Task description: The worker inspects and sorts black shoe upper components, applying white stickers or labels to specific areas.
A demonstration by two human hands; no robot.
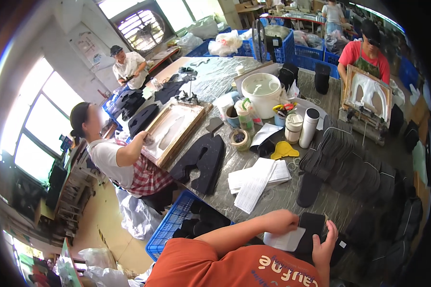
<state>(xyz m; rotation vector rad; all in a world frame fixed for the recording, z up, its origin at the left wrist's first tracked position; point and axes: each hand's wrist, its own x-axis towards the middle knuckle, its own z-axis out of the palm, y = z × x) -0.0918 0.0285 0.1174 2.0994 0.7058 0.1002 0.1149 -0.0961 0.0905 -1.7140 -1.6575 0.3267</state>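
Note:
Just in front of me lies a black fabric piece (312,222) with a white sheet (286,240) beside and partly over it. My left hand (280,221) is closed above the sheet, fingers curled together; anything pinched in them cannot be made out. My right hand (324,244) stands at the right edge of the black piece, fingers stretched out and thumb apart, touching its side. A small white square label (343,244) shows on dark material right of that hand. A flat black insole-shaped piece (310,190) rests just beyond.
Bundled stacks of black pieces (349,162) fill the right side. Printed papers (258,182), a yellow piece (285,150), jars, a white flask (309,128) and a white bucket (261,93) stand ahead. A blue crate (170,225) sits left. Co-workers handle framed screens (177,134).

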